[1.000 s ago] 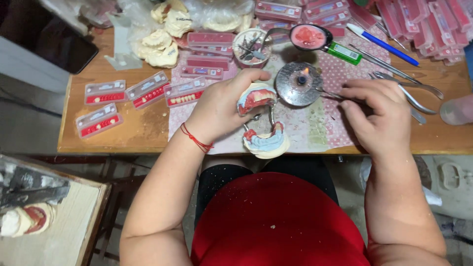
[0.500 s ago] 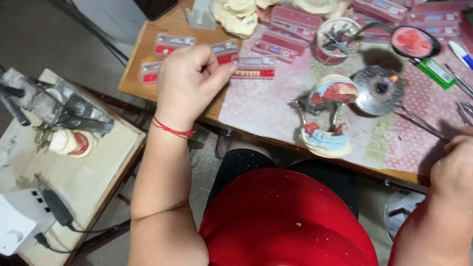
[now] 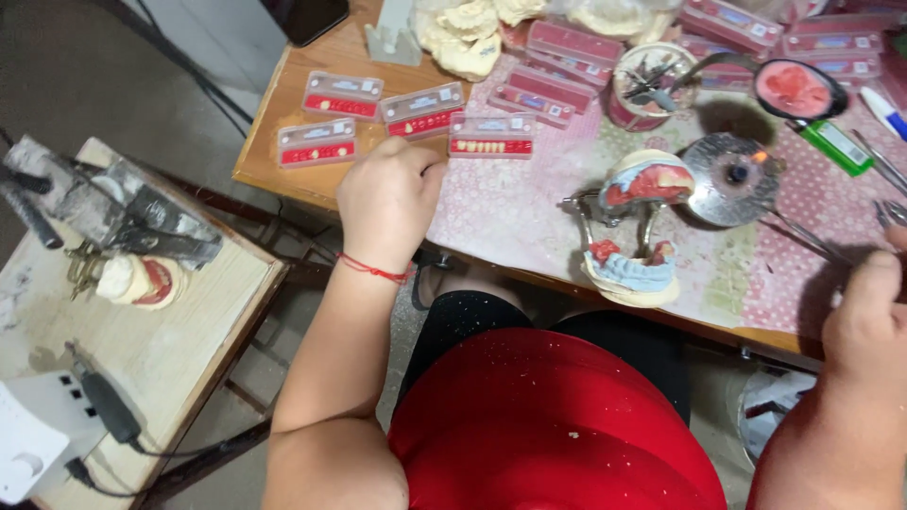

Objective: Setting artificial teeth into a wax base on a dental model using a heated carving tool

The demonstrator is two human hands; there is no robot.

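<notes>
My left hand (image 3: 387,198) hovers over the near-left part of the wooden table, fingers curled, with nothing visible in them. It is closest to a clear card of artificial teeth (image 3: 491,135), and two more cards (image 3: 422,97) (image 3: 317,142) lie just beyond. My right hand (image 3: 869,316) is at the right edge of the view, closed on a thin metal instrument (image 3: 803,238) that points toward a round metal burner dish (image 3: 732,179) with a small flame. Between the hands a dental articulator (image 3: 638,231) stands untouched, holding pink wax dentures on plaster.
Farther back are a cup of tools (image 3: 647,85), a round dish of pink wax (image 3: 795,90), a green lighter (image 3: 836,146), plaster casts (image 3: 463,42) and more tooth cards. A low side table (image 3: 189,331) at left carries another articulator (image 3: 137,279) and a power strip (image 3: 28,453).
My left hand let go of the articulator, swung left to the tooth cards and curled its fingers. The view turned left. My right hand pulled back to the right edge.
</notes>
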